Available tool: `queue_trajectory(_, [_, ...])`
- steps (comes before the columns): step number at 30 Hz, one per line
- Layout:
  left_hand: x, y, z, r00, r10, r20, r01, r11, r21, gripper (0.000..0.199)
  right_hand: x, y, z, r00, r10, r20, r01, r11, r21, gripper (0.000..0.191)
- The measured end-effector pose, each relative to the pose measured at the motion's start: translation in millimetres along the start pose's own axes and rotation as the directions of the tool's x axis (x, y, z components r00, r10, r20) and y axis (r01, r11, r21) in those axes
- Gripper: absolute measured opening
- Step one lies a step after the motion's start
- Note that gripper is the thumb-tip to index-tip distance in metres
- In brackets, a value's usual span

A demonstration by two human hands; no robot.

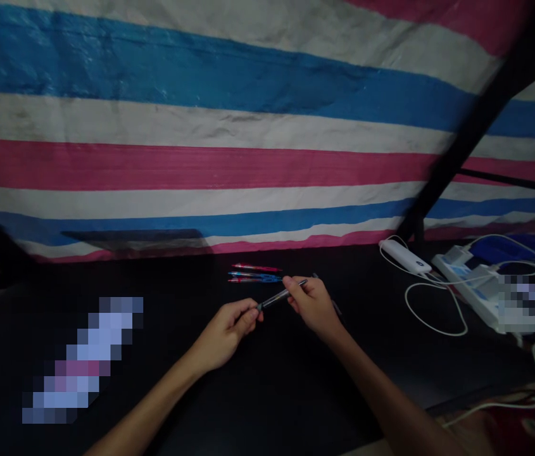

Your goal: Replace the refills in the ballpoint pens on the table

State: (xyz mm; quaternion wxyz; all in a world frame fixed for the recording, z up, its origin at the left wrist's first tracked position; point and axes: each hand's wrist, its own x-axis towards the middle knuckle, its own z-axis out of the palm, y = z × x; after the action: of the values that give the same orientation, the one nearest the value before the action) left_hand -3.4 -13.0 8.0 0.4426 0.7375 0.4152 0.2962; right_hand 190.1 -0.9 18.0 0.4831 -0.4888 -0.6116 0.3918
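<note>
Both hands hold one dark pen [275, 299] with a clear barrel, slanting up to the right above the black table. My left hand [229, 330] pinches its lower left end between thumb and fingers. At the upper right end, my right hand [312, 305] grips it, fingers closed. Just beyond the hands lie a red pen [258, 268] and blue pens [255, 277], side by side. A dark, thin piece [337, 308] shows partly behind my right hand; its kind I cannot make out.
A white power bank [404, 256] with white cables lies at the right, beside a white power strip [469, 288] full of plugs. A blurred-out item [81, 361] lies on the black table [163, 392] at left. Behind hangs a striped tarp [201, 168], with a dark post [466, 139] at right.
</note>
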Motion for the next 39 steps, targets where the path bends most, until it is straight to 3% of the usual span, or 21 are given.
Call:
queue_trajectory(5, [-0.1, 2.7, 5.5, 0.988, 0.054, -0.142, -0.021, 0.975, 0.222, 0.028, 0.1, 5.0, 1.0, 0.998, -0.037, -0.051, 0.034, 0.998, -0.054, 0.049])
queue_trajectory(13, [-1.3, 3.8, 12.3, 0.959, 0.137, -0.249, -0.040, 0.932, 0.361, 0.026, 0.5, 15.5, 14.9, 0.977, 0.121, -0.178, -0.107, 0.990, 0.090, 0.049])
queue_trajectory(17, [0.2, -0.4, 12.4, 0.965, 0.136, -0.226, -0.062, 0.951, 0.304, 0.025, 0.9, 13.0, 16.7, 0.981, 0.129, -0.145, -0.101, 0.977, 0.186, 0.048])
queue_trajectory(23, [2.2, -1.4, 11.6, 0.993, 0.080, -0.092, -0.080, 0.997, 0.002, 0.029, -1.9, 2.5, 14.6, 0.980, -0.139, -0.142, 0.165, 0.967, 0.195, 0.022])
queue_trajectory(26, [2.9, 2.9, 10.9, 0.998, 0.061, 0.001, -0.060, 0.989, -0.138, 0.026, -2.0, -0.4, 11.9, 0.988, -0.146, -0.041, 0.149, 0.881, 0.448, 0.020])
queue_trajectory(29, [3.7, 6.6, 10.5, 0.997, 0.013, 0.079, 0.008, 0.968, -0.253, 0.026, -2.9, -4.6, 9.9, 0.987, -0.109, 0.115, -0.011, 0.678, 0.735, 0.021])
queue_trajectory(33, [3.3, 9.0, 13.4, 0.993, -0.025, 0.115, 0.060, 0.948, -0.311, 0.026, -5.0, -10.8, 10.1, 0.960, -0.046, 0.277, -0.221, 0.485, 0.846, 0.026])
queue_trajectory(36, [2.5, 8.8, 18.3, 0.996, -0.001, 0.086, 0.021, 0.972, -0.232, 0.026, -2.7, -11.5, 5.9, 0.965, 0.030, 0.262, -0.249, 0.425, 0.870, 0.037])
queue_trajectory(39, [3.1, 4.1, 20.0, 0.997, 0.066, -0.047, -0.068, 0.997, -0.034, 0.027, 3.3, -7.7, -6.8, 0.987, 0.101, 0.122, -0.154, 0.442, 0.883, 0.043])
